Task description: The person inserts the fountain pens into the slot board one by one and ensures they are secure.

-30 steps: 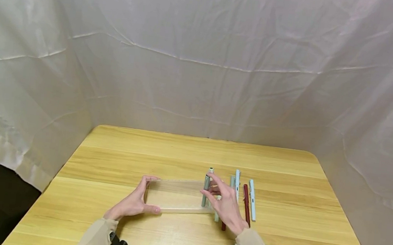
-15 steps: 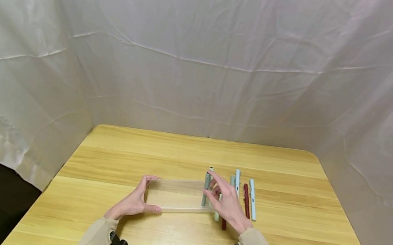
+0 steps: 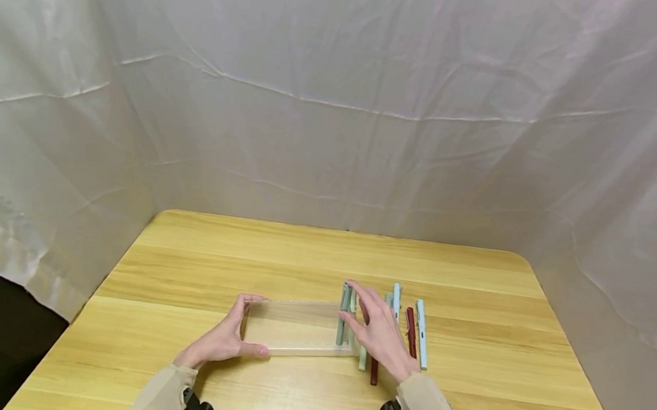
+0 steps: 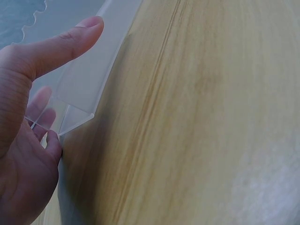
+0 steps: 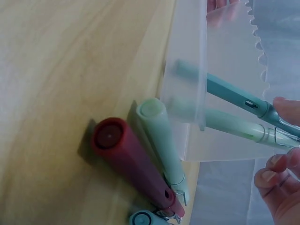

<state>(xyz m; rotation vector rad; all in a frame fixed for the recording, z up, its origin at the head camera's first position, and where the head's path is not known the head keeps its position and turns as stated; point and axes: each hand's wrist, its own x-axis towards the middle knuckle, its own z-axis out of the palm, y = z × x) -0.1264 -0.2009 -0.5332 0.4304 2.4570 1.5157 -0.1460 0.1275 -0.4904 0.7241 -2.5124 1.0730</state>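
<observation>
A clear plastic box [image 3: 291, 327] with a scalloped edge lies across the middle of the table. My left hand [image 3: 226, 337] grips its left end, thumb on the near wall and fingers at the far side. At the right end, my right hand [image 3: 378, 330] holds a teal pen [image 5: 232, 95] between thumb and index finger, the index at the pen's far end. Right beside it, a pale green pen [image 5: 234, 125] also reaches into the box, its cap end near my curled fingers. In the right wrist view, the lower ends of both pens show through the translucent wall.
Right of the box lie another pale green pen [image 5: 161, 140], a dark red pen [image 5: 136, 164] and a blue-green pen [image 5: 145, 218]. Farther right are a light blue pen [image 3: 422, 335] and a second dark red pen [image 3: 411, 330]. White cloth [image 3: 338, 112] surrounds the table [image 3: 240, 242].
The teal pen's far end has shifted slightly away from me, and my right hand's fingers have moved with it. The left hand and the box have stayed put.
</observation>
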